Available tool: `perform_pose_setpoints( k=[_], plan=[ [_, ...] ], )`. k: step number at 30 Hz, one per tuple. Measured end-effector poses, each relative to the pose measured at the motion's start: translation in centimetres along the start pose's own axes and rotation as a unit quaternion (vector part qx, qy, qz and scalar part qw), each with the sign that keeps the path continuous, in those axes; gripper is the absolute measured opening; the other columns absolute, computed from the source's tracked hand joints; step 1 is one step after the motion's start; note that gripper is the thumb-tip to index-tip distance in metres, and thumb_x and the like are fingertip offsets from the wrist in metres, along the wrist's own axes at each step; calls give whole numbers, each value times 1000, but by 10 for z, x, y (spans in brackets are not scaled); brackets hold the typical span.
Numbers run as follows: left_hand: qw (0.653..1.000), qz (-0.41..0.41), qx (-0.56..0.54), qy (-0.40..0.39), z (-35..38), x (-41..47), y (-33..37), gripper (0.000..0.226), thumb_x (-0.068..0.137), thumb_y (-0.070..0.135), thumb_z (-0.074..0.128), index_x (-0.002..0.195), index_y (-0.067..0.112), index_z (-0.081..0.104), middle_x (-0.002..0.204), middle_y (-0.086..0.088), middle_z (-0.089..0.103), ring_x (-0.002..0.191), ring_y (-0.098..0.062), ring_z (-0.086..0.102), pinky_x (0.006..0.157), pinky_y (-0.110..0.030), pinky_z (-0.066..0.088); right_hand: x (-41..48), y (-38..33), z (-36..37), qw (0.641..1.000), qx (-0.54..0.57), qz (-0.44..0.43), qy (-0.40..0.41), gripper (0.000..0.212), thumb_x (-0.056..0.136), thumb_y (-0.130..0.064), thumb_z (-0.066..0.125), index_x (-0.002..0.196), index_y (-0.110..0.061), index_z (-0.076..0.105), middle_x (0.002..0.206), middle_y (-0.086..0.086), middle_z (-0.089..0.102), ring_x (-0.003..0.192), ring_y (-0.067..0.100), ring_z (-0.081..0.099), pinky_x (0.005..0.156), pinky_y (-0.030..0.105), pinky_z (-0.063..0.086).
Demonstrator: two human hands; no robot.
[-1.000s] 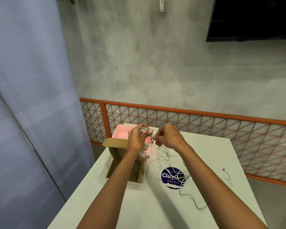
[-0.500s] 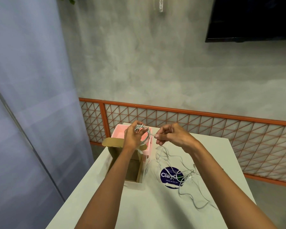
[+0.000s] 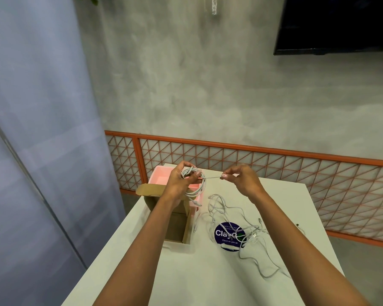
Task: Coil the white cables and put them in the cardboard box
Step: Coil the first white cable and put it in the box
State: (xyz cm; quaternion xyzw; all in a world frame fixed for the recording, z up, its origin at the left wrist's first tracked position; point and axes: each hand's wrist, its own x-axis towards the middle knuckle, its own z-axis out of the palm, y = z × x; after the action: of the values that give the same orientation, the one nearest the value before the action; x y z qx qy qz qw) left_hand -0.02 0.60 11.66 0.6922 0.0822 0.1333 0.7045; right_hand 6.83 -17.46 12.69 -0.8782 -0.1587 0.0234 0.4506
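My left hand grips a coiled white cable above the open cardboard box, with loops hanging below the fingers. My right hand pinches the free end of that same cable, which is stretched taut between the two hands. More loose white cables lie tangled on the white table to the right of the box. The box stands at the table's left side with its flaps open; my left forearm hides part of its inside.
A pink lid or tray stands just behind the box. A round dark blue sticker lies under the loose cables. An orange lattice rail runs behind the table; a grey curtain hangs at the left.
My right hand has moved to the right, away from the left hand, pulling the cable's end out straight. The left hand keeps hold of the coil over the box.
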Motion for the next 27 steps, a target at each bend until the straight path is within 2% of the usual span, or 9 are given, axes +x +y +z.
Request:
perform_pose_setpoints(
  k=[4, 6, 10, 13, 15, 17, 20, 24, 27],
  plan=[
    [1000, -6, -9, -6, 2, -1, -1, 34, 78, -1, 72, 102, 7, 51, 87, -5, 66, 76, -18, 64, 44, -20, 46, -6, -4, 8, 997, -62, -45, 4, 12, 90, -12, 62, 93, -8, 72, 99, 8, 65, 89, 21, 56, 73, 31, 44],
    [1000, -2, -3, 12, 3, 0, -2, 36, 75, 0, 74, 101, 8, 50, 88, -5, 66, 78, -19, 63, 47, -21, 46, -11, -8, 13, 994, -71, -86, 2, 12, 89, -6, 62, 100, -8, 68, 102, 9, 62, 86, 20, 60, 70, 28, 46],
    [999, -3, 8, 43, 6, 1, -5, 38, 73, 3, 78, 100, 12, 52, 92, -5, 68, 83, -20, 64, 55, -26, 46, -15, -9, 21, 989, -75, -130, 7, 15, 80, -17, 75, 90, -9, 67, 90, 6, 62, 80, 21, 62, 68, 26, 47],
    [1000, -4, -12, 10, 6, 0, -6, 37, 74, 5, 77, 101, 12, 52, 93, -7, 69, 84, -23, 66, 56, -27, 50, -12, -4, 25, 984, -87, -154, 29, 11, 82, -18, 72, 81, -11, 63, 79, 5, 66, 72, 21, 64, 68, 34, 52],
    [999, -4, -44, -12, 5, -1, -6, 38, 77, 4, 74, 109, 11, 55, 94, -8, 68, 81, -20, 68, 51, -25, 50, -11, -2, 28, 985, -63, -158, 33, 8, 86, -12, 67, 81, -9, 61, 75, 6, 68, 68, 17, 67, 63, 30, 51],
    [996, -11, -79, -30, 5, -2, -5, 40, 81, 1, 69, 117, 11, 57, 93, -6, 68, 78, -15, 68, 46, -19, 46, -11, -3, 31, 990, 1, -136, 45, 5, 89, -6, 62, 84, -7, 60, 75, 8, 70, 65, 9, 68, 60, 24, 50],
    [995, -10, -82, -53, 7, -1, -4, 32, 84, -1, 64, 115, 7, 60, 88, -3, 67, 74, -12, 63, 41, -16, 40, -12, -6, 35, 985, 150, -64, 60, 7, 90, -1, 58, 87, -7, 60, 78, 9, 69, 67, 8, 68, 64, 24, 55],
    [998, 9, -35, -58, 8, 4, -2, 25, 82, 4, 69, 105, 15, 65, 91, -1, 70, 80, -12, 65, 61, -25, 50, -12, -12, 38, 960, 273, 30, 55, 8, 91, -2, 57, 88, -9, 60, 80, 11, 68, 65, 13, 65, 62, 23, 54],
    [998, 13, -20, -55, 9, 6, 0, 26, 80, 6, 71, 104, 15, 65, 92, -1, 69, 81, -12, 65, 55, -22, 49, -10, -16, 38, 937, 337, 84, 18, 12, 92, -1, 56, 83, -9, 60, 79, 11, 66, 64, 14, 62, 58, 20, 52]
  ],
)
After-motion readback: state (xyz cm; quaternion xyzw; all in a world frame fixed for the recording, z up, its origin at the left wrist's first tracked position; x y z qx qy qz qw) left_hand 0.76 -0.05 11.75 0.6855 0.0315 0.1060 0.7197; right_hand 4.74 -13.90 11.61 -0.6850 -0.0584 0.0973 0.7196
